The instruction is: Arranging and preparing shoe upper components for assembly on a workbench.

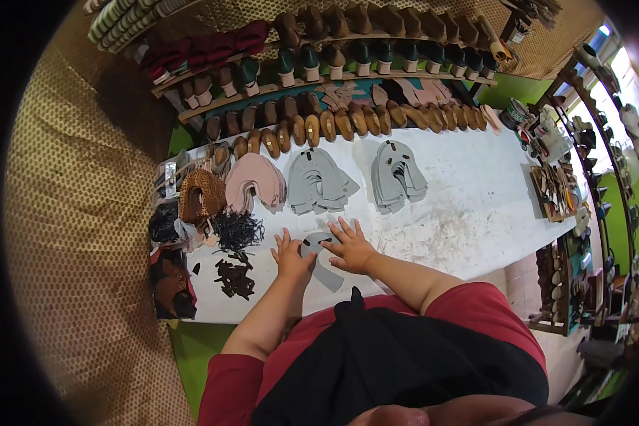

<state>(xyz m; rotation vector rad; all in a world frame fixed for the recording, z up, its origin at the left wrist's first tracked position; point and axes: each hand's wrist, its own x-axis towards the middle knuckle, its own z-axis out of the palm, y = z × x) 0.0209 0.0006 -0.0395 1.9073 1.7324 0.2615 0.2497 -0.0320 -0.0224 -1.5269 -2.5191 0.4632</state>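
Observation:
A curved grey shoe-upper piece (328,275) lies flat on the white table close to my body. At its left edge rests my left hand (292,257), fingers spread, with the thumb side touching the piece. My right hand (353,248) lies over its upper right part, fingers stretched apart. A small dark mark or strip shows on the grey piece between the hands; its kind is too small to tell. Left of my left hand are a pile of short dark strips (236,277) and a heap of thin black strips (238,231).
Beyond my hands lie a grey stack of upper pieces (316,177), another grey stack (385,181), a pink stack (245,177) and a brown patterned stack (192,195). Wooden shoe lasts (344,124) line the table's back. Tools in a tray (552,192) stand right, near shelves (568,284).

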